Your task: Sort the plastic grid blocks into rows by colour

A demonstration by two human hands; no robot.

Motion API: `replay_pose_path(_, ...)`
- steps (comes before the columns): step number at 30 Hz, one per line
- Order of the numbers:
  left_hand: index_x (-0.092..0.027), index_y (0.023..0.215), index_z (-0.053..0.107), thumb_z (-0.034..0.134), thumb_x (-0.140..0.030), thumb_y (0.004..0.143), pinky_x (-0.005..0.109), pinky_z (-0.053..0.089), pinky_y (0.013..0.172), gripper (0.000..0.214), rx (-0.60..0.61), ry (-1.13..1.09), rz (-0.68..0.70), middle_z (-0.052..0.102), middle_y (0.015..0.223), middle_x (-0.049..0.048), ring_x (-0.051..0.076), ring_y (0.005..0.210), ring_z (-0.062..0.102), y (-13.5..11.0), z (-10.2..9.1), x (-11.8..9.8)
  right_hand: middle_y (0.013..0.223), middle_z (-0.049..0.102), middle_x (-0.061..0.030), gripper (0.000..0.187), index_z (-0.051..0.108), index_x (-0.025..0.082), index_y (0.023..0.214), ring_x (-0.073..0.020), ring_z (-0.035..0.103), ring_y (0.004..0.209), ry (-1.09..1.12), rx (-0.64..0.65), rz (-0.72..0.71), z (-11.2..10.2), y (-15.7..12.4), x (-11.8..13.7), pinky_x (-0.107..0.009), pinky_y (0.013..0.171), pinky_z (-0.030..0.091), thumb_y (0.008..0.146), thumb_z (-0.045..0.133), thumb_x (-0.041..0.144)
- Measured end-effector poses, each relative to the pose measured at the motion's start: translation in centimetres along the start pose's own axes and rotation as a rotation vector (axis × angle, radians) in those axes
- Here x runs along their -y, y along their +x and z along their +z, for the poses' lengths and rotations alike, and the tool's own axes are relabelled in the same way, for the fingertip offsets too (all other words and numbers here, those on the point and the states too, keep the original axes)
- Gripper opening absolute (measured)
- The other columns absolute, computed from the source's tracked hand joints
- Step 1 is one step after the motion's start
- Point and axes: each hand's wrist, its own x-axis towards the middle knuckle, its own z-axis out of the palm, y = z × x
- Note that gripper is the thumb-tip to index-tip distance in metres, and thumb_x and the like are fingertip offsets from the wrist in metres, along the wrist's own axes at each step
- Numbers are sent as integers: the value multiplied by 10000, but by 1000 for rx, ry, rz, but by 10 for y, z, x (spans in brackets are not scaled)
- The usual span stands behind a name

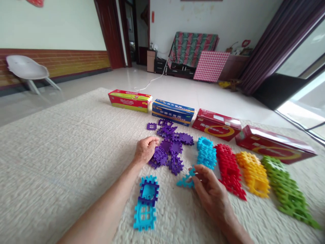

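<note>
My right hand (212,195) pinches a light-blue interlocking plastic building piece (187,180), roughly triangular with toothed edges, just above the mat. My left hand (146,149) is closed, its fingertips curled at the left side of a loose heap of purple interlocking pieces (166,145); whether a piece is between those fingers is hidden. Between my forearms lie light-blue interlocking pieces (145,216), the nearer one with a window-like cross, and a dark purple square frame (148,192) overlaps the farther one. Beyond my right hand is a stacked row of light-blue pieces (206,154).
Rows of red pieces (230,171), yellow pieces (254,174) and green pieces (289,189) lie to the right. Behind stand a red-and-green box (130,101), a blue box (173,112) and two dark-red boxes (215,124) on the cream mat (76,142). A white chair (27,69) is far left.
</note>
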Motion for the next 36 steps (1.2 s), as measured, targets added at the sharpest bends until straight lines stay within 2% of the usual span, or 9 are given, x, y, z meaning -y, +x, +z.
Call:
replay_pose_path(3,-163,892,719,454,-180,783,229,540,674,287,-6,0,-2,746,782,33,141,713,702,0,1,1,1066,663,-90,295,490,236,1190,-165,692,777,-68,10,-55,3,3,3,-271,634,584,906,548,290)
replay_pose_path(7,-165,883,718,450,-166,786,231,540,677,285,-2,-4,4,745,785,31,141,712,703,1,2,2,1206,605,-109,268,552,239,1145,-227,655,974,-381,-55,-316,1,2,21,-357,737,584,879,578,244)
replay_pose_path(10,-165,876,718,447,-156,787,238,543,697,285,2,-8,12,743,782,31,144,731,703,1,2,1,1128,625,-85,251,551,232,1121,-202,612,1054,-392,50,-478,5,-7,42,-345,846,555,884,530,153)
replay_pose_path(13,-170,872,719,447,-143,786,241,544,717,287,-1,-9,15,743,783,26,142,742,700,1,2,0,1223,577,-91,297,518,226,1159,-171,579,1115,-305,288,-468,19,-18,62,-305,906,530,884,490,117)
replay_pose_path(15,-173,874,720,449,-132,782,242,544,726,289,-4,-6,15,744,785,24,143,754,700,1,1,-1,1327,512,-109,346,488,216,1210,-197,529,1197,-300,354,-430,32,-22,71,-344,959,507,873,510,144)
replay_pose_path(21,-173,899,723,457,-125,784,248,545,757,294,-5,8,11,750,802,28,148,792,703,1,1,-2,1269,554,-114,382,496,209,1199,-244,552,1134,-344,391,-420,55,-17,76,-418,935,507,831,599,205)
replay_pose_path(25,-182,900,724,464,-119,783,251,545,786,292,-3,12,6,752,810,22,146,814,704,2,1,-3,1193,590,-94,323,526,220,1156,-224,577,1073,-345,361,-403,56,-18,75,-391,900,515,841,549,155)
replay_pose_path(31,-178,901,725,468,-115,779,254,548,796,291,2,13,4,753,810,27,149,817,707,1,1,-3,1274,545,-110,374,519,220,1192,-241,557,1116,-341,388,-408,56,-18,81,-400,917,509,824,581,198)
replay_pose_path(36,-188,911,725,472,-118,784,248,550,790,292,8,29,3,755,825,21,150,825,707,1,1,-2,1186,602,-114,246,583,206,1062,-246,599,1032,-366,352,-422,61,-16,84,-426,863,530,816,601,201)
